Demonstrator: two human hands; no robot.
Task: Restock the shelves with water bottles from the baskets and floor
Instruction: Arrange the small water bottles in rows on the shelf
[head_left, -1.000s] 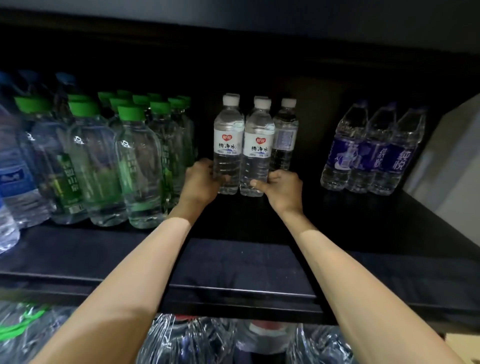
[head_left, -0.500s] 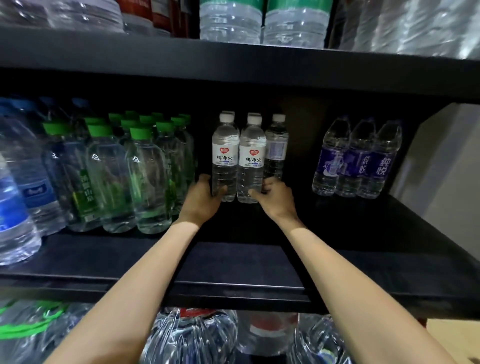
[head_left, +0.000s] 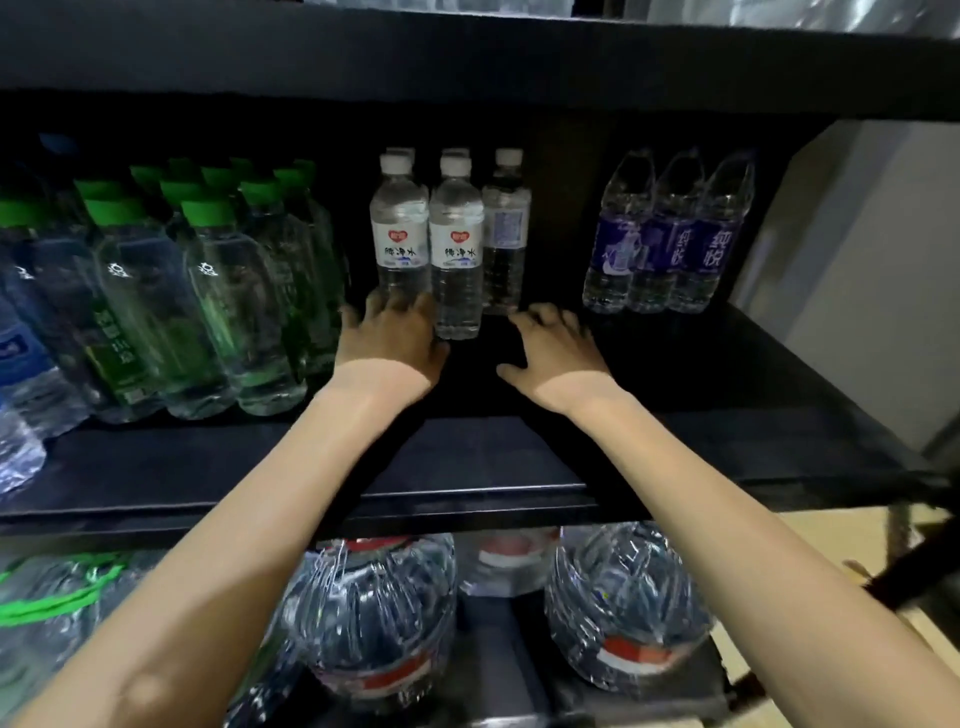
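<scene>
Several white-capped water bottles (head_left: 456, 244) with white labels stand in a tight group at the middle of the black shelf (head_left: 467, 462). My left hand (head_left: 392, 338) lies in front of the leftmost one, fingers spread and touching its base. My right hand (head_left: 553, 348) hovers just right of the group, fingers loosely spread, holding nothing and apart from the bottles.
Green-capped bottles (head_left: 218, 291) crowd the shelf's left side, with blue-labelled ones (head_left: 15, 353) at the far left. Three purple-labelled bottles (head_left: 670, 244) stand at the right. Large water jugs (head_left: 374, 618) sit on the level below. Another shelf board (head_left: 467, 57) runs overhead.
Both hands have let go of the white-capped bottles and drawn back slightly. The right hand has moved away to the right; the left still touches a bottle's base. The camera tilted down.
</scene>
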